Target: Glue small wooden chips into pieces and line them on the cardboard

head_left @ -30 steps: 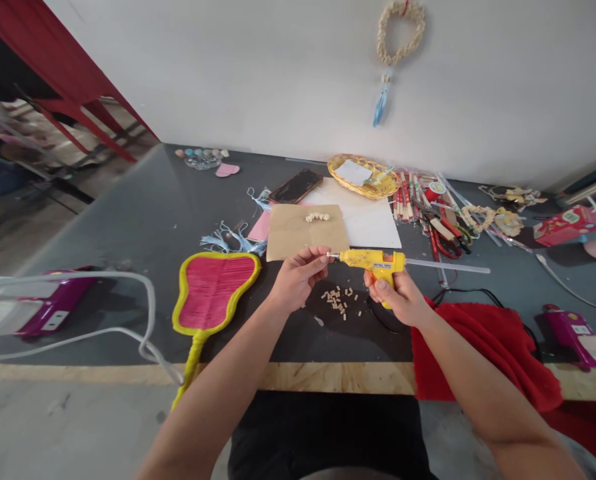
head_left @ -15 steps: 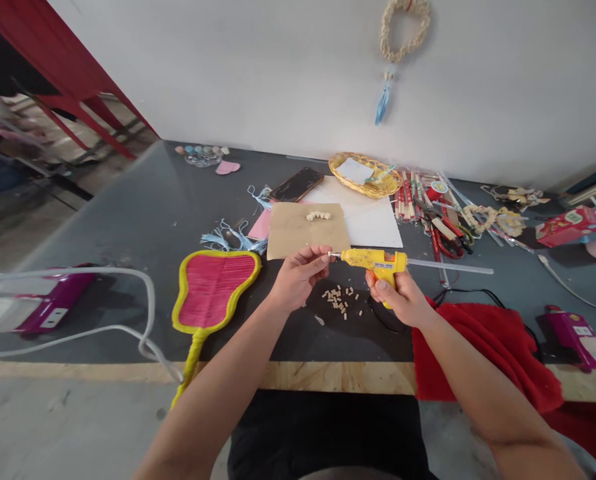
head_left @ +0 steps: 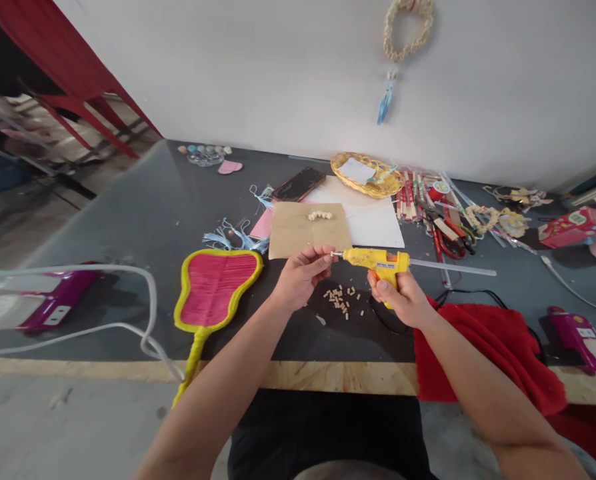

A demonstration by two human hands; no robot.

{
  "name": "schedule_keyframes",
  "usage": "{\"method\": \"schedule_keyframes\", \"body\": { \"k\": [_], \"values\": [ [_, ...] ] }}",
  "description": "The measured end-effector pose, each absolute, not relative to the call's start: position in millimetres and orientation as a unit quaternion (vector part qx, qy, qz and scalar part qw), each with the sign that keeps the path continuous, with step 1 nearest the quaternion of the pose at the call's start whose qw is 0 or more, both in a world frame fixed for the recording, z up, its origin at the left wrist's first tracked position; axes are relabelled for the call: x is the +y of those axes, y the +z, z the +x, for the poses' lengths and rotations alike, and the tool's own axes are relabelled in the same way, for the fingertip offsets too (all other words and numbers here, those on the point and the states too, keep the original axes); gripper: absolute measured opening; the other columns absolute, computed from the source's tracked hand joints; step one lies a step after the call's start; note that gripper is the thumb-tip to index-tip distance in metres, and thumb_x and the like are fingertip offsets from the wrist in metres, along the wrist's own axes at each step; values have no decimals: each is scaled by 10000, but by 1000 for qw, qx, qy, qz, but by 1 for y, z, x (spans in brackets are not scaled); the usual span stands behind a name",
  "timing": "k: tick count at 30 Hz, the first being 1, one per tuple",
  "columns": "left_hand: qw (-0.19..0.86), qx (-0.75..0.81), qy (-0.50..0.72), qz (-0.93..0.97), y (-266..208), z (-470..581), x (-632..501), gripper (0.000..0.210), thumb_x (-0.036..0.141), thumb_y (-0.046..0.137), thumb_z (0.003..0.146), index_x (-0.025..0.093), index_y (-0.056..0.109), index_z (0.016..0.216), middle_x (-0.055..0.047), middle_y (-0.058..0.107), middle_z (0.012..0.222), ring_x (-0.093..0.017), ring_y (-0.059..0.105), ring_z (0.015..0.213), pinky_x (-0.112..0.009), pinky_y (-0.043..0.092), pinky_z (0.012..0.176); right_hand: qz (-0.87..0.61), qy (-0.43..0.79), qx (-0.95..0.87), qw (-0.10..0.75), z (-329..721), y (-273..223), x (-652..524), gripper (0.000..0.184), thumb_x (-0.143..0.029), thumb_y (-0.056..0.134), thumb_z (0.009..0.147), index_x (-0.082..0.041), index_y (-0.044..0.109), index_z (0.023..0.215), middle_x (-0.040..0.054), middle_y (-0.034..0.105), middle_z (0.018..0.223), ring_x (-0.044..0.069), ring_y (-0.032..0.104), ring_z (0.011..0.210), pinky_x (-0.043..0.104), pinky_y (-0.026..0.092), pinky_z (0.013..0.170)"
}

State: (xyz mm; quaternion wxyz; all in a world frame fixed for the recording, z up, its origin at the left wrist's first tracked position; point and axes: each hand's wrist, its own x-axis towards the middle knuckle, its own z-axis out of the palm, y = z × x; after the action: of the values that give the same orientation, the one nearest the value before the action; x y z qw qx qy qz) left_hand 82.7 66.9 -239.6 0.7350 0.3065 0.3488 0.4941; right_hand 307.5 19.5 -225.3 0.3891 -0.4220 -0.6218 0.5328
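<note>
My right hand (head_left: 399, 293) is wrapped round the handle of a yellow glue gun (head_left: 373, 259), whose nozzle points left. A clear glue stick (head_left: 453, 268) sticks out of its back. Close to the nozzle tip, my left hand (head_left: 303, 275) pinches a tiny pale piece, mostly hidden by the fingertips. Below the hands, several small beige pieces (head_left: 339, 301) lie scattered on the dark table. Behind them a curved row of pale beads (head_left: 320, 215) rests on a brown sheet of card (head_left: 298, 233).
A pink and yellow fan (head_left: 219, 290) lies left, near a white cable (head_left: 151, 300). At the back are a phone (head_left: 299, 184) and a wicker basket (head_left: 341, 162). Pliers and sticks (head_left: 418, 200) lie right. A red cloth (head_left: 483, 347) hangs over the front edge.
The whole view has shifted very slightly. Both hands and the glue gun keep almost the same position, with the nozzle still by the left fingertips.
</note>
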Motion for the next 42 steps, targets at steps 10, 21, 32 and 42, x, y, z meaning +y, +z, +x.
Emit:
{"method": "schedule_keyframes", "body": {
  "k": [10, 21, 32, 42],
  "values": [
    [733, 345, 498, 310, -238, 82, 67, 246, 252, 860, 656, 159, 749, 855, -20, 710, 774, -54, 544, 587, -168, 454, 565, -430, 535, -618, 384, 308, -226, 20, 388, -566, 543, 911, -179, 558, 912, -5, 490, 707, 104, 441, 594, 257, 357, 546],
    [726, 355, 502, 308, -238, 83, 67, 278, 263, 878, 625, 156, 759, 853, -20, 703, 751, -53, 525, 575, -172, 425, 546, -431, 528, -627, 376, 310, -229, 19, 376, -550, 533, 921, -176, 571, 918, 1, 497, 738, 100, 447, 607, 255, 371, 567],
    [715, 365, 506, 314, -237, 84, 67, 294, 281, 888, 602, 158, 766, 840, -17, 697, 739, -52, 517, 576, -170, 417, 541, -437, 531, -625, 370, 309, -225, 20, 391, -572, 532, 913, -183, 575, 898, -14, 485, 681, 101, 428, 568, 259, 348, 540],
    [703, 374, 509, 327, -235, 84, 67, 286, 291, 883, 611, 157, 760, 831, -21, 712, 744, -52, 523, 572, -171, 416, 544, -426, 536, -597, 419, 310, -230, 23, 337, -517, 572, 912, -182, 592, 936, -17, 499, 696, 95, 450, 576, 258, 390, 554]
  ]
}}
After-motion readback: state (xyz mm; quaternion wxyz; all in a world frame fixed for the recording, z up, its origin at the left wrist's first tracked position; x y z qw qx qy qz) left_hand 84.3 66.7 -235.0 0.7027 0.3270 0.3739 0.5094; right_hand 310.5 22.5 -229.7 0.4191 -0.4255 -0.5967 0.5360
